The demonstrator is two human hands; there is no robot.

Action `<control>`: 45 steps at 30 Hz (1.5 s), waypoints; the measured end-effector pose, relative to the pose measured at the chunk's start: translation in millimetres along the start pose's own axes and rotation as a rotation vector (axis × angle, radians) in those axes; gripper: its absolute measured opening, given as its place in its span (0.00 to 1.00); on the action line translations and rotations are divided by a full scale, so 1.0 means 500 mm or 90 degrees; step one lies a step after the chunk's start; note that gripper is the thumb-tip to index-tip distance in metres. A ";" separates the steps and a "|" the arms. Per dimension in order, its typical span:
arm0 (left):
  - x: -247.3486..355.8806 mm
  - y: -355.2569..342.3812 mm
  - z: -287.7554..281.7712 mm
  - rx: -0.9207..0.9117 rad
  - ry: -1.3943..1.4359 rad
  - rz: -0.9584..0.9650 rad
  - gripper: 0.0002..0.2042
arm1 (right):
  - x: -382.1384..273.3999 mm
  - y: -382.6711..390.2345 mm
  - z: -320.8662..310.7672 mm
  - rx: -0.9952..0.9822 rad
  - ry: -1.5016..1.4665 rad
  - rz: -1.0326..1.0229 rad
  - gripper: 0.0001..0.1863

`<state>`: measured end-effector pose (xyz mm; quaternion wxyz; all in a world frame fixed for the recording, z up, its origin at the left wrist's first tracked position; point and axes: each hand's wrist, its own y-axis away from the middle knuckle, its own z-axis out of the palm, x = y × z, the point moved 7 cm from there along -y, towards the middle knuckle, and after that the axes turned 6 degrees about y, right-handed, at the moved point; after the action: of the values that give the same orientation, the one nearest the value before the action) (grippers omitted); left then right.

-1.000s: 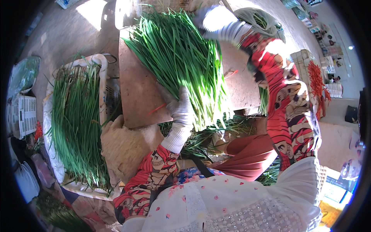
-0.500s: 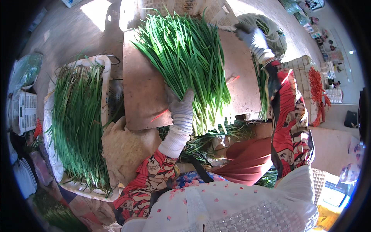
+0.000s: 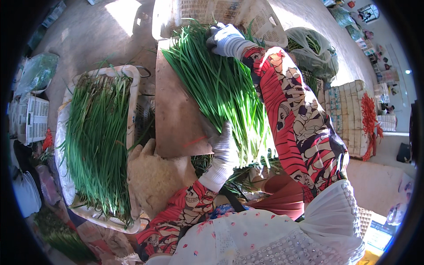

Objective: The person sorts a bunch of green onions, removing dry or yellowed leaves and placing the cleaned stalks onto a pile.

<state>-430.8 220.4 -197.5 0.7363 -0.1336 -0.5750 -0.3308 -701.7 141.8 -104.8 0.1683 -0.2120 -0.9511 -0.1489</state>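
A thick bundle of garlic chives (image 3: 221, 84) lies on a brown board (image 3: 176, 106), pale stem ends toward me and green tips away. My left hand (image 3: 223, 143), in a striped knit glove with dark fingers, rests at the bundle's left edge near the stems. Its thumb stands apart from the fingers, which blend into the dark board. Over the far leaf tips, my right hand (image 3: 227, 39), gloved the same way, has its fingers curled down onto the chives. The right forearm covers the bundle's right side and part of the board.
A white crate (image 3: 132, 101) heaped with more chives stands at left, with a tan cloth (image 3: 159, 181) beside it. Beyond the board is a pale plastic basket (image 3: 216, 11). A clear bag of greens (image 3: 313, 53) and stacked pale boxes (image 3: 346, 115) with red ties (image 3: 370, 119) are at right.
My right hand has swung left from beside the clear bag onto the far tips of the chives. My left hand remains at the bundle's left edge. The whole view has shifted slightly.
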 end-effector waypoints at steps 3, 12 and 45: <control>-0.004 0.004 0.005 0.004 0.068 -0.023 0.38 | 0.007 -0.004 0.017 -0.050 0.018 0.002 0.16; 0.014 -0.005 0.014 -0.014 0.101 -0.006 0.35 | 0.095 0.085 -0.174 0.334 0.092 -0.098 0.16; 0.010 -0.070 0.011 -0.021 0.103 -0.090 0.46 | -0.143 0.431 -0.021 0.090 -0.294 0.406 0.31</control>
<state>-457.0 195.7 -197.5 0.7527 -0.0777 -0.5161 -0.4013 -540.1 299.0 -77.1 0.0022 -0.5127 -0.8581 0.0283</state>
